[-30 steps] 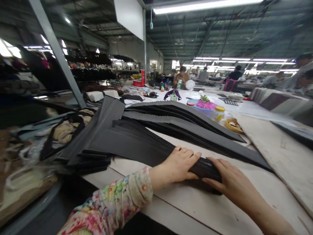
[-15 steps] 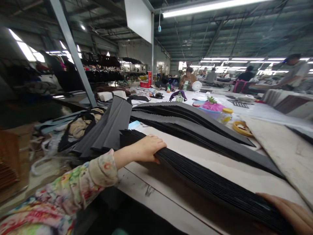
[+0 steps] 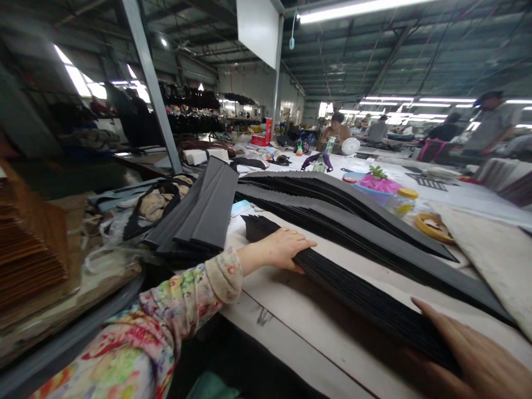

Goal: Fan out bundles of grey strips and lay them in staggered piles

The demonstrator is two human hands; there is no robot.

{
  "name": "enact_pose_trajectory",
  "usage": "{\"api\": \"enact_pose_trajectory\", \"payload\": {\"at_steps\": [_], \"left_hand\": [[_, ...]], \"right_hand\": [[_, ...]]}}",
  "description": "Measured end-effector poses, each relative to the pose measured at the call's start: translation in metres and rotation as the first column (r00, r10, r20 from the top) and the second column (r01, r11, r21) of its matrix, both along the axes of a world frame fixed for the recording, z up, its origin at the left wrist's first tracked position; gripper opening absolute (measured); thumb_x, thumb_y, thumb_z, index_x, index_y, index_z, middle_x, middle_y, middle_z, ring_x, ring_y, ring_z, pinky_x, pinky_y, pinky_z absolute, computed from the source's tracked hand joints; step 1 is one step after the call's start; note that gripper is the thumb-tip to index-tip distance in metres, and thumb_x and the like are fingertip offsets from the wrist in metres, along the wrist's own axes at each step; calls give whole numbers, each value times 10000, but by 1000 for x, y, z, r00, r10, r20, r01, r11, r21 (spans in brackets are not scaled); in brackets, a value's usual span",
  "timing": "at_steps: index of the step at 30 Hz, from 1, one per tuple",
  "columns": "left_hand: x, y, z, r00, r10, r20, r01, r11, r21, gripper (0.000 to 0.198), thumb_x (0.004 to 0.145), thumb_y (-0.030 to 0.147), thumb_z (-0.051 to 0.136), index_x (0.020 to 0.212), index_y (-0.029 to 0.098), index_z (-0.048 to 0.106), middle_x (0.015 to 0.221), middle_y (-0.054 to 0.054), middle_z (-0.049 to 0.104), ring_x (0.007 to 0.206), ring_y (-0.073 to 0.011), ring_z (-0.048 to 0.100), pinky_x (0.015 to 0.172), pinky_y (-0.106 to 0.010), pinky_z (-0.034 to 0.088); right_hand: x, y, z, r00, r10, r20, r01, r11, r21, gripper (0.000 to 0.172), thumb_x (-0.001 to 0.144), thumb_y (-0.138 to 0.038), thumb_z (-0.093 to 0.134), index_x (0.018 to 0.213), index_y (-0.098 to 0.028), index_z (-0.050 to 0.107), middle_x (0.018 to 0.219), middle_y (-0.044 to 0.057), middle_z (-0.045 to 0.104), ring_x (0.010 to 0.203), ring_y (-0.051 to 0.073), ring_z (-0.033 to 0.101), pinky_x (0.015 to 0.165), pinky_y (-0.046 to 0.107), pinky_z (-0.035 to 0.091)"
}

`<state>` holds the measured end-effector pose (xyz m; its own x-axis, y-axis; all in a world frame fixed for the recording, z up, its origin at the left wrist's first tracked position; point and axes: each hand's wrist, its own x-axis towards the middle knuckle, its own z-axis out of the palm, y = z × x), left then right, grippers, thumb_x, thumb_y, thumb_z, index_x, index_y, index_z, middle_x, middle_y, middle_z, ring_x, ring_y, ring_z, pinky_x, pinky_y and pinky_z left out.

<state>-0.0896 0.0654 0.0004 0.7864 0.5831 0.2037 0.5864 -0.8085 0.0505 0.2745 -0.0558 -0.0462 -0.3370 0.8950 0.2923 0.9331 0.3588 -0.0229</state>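
A long stack of black fabric pieces (image 3: pixel 366 293) stands on edge over the pale tabletop (image 3: pixel 291 321). My left hand (image 3: pixel 286 247) is wrapped over the stack near its far left end, fingers closed on it. At the lower right, my right hand (image 3: pixel 474 349) grips the other end, thumb on the upper side and fingers underneath, partly in shadow. Behind the stack lie two more long piles of grey-topped black pieces (image 3: pixel 374 230), curved and side by side. Folded dark grey pieces (image 3: pixel 203 210) are heaped to the left of them.
A pale board (image 3: pixel 486 244) lies at the right, beside a yellow round tray (image 3: pixel 434 227) and a yellow-lidded jar (image 3: pixel 402 202). A metal post (image 3: pixel 152 88) rises at the left. Brown stacked sheets (image 3: pixel 33 244) stand far left. A person (image 3: pixel 334 133) sits across the table.
Both hands and the black stack have moved left relative to the long piles behind, and the right hand shows more. The camera view has turned a little to the left.
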Motion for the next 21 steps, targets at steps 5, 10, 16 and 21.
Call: {"api": "enact_pose_trajectory", "payload": {"at_steps": [5,10,16,21], "left_hand": [[-42,34,11,991,126,45,-122,989,-78,733,596,519,677,1229,215,464,1172,-101,550,1077,-282,484,941,-361,285],[-102,61,-2,712,459,531,-275,879,-390,641,468,436,774,1047,228,594,1188,-81,544,1154,-289,426,995,-353,265],[-98,64,-49,-194,683,704,-205,673,-710,516,834,573,289,1141,209,485,1240,-97,496,1181,-235,430,926,-387,356],[-81,78,-53,-259,729,634,-12,654,-756,650,809,661,196,1080,186,546,1087,-98,604,1028,-223,555,852,-355,433]], "right_hand": [[-27,21,27,998,-46,47,47,999,-18,655,725,-572,498,1221,-145,484,1102,129,616,924,296,613,786,419,518],[-23,30,35,998,25,61,-23,999,-40,558,737,-527,517,1156,-159,532,1106,112,617,960,283,601,804,379,518],[-24,32,30,997,28,76,-25,999,-33,608,738,-534,516,1210,-153,484,1125,114,606,967,273,597,836,397,503],[-36,32,28,995,50,83,-49,999,-10,731,758,-559,482,1335,-138,328,1207,135,548,1063,266,544,892,401,462]]}}
